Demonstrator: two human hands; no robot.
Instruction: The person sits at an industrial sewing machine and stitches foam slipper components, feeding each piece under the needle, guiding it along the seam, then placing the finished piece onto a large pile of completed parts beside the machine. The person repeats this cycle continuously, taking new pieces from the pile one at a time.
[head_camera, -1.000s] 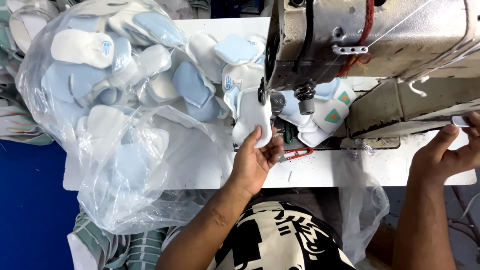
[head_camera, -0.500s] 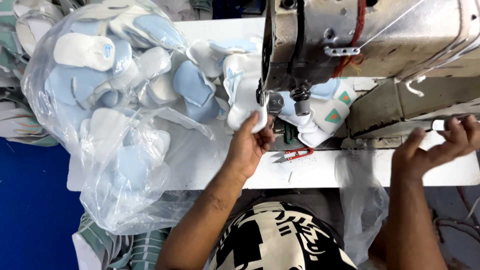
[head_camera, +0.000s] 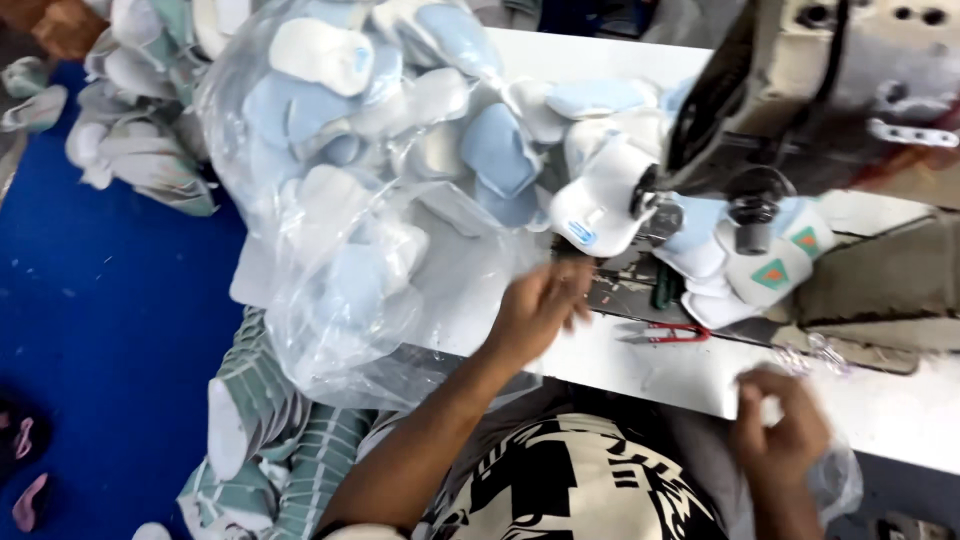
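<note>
Left hand (head_camera: 540, 305) has dropped off the padded white piece (head_camera: 600, 205), grip released; right hand (head_camera: 780, 425) clenched.

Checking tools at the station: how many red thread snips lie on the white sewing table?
1: the red thread snips lie on the white sewing table, between both hands; others may be hidden.
</note>
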